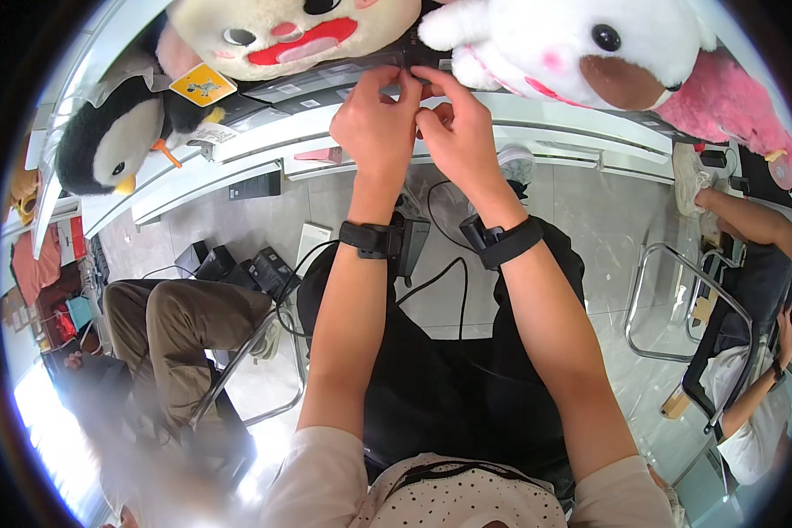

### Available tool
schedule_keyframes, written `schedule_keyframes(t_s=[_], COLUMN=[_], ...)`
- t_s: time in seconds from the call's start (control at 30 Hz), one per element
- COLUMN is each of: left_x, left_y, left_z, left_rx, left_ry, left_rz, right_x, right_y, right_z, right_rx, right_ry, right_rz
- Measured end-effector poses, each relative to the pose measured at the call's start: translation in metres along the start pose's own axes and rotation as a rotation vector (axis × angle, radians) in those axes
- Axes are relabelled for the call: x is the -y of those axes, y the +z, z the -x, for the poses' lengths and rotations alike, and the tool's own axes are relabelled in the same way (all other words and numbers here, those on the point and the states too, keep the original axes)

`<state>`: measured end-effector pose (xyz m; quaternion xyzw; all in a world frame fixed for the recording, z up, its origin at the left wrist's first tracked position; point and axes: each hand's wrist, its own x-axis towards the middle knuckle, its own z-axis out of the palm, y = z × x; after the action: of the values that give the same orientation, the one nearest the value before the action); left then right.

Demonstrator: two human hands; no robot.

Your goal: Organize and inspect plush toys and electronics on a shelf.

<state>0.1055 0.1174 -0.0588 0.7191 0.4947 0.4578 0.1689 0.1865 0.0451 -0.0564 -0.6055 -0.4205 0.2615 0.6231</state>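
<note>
Both hands are raised close together at the edge of a white shelf, in front of dark boxes. My left hand (379, 122) has its thumb and index finger brought together near a clear plastic wrapping; whether something is pinched there is too small to tell. My right hand (454, 122) touches or nearly touches it, its fingers curled, and what lies between them is hidden. Above my left hand sits a cream plush toy (224, 56) with a red mouth. A white plush dog (521, 39) with a brown muzzle is above my right hand. Each wrist wears a black strapped device.
At the left lies a penguin plush (129, 132) beside a yellow tag (203, 84); a pink plush (726, 99) is at the right. Black boxes (270, 270) and cables are on the floor. Seated people are on both sides, one on a metal-framed chair (660, 247).
</note>
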Motion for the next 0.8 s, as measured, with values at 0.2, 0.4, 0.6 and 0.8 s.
schedule_keyframes(t_s=[0.2, 0.4, 0.6, 0.8], left_x=[-0.001, 0.0, -0.002, -0.004], left_y=[0.001, -0.001, -0.009, -0.027], left_z=[0.001, -0.003, -0.003, 0.017], left_rx=[-0.018, 0.058, 0.042, 0.136], left_ry=[-0.043, -0.032, -0.011, -0.09], left_rz=[0.044, 0.052, 0.058, 0.102], right_x=[-0.002, 0.002, -0.004, -0.004], right_y=[0.0, -0.007, -0.008, -0.028], right_z=[0.0, 0.003, 0.01, 0.022], right_rx=[0.017, -0.007, -0.035, -0.201], right_ry=[0.005, 0.05, 0.071, 0.411], right_rz=[-0.015, -0.004, -0.024, -0.407])
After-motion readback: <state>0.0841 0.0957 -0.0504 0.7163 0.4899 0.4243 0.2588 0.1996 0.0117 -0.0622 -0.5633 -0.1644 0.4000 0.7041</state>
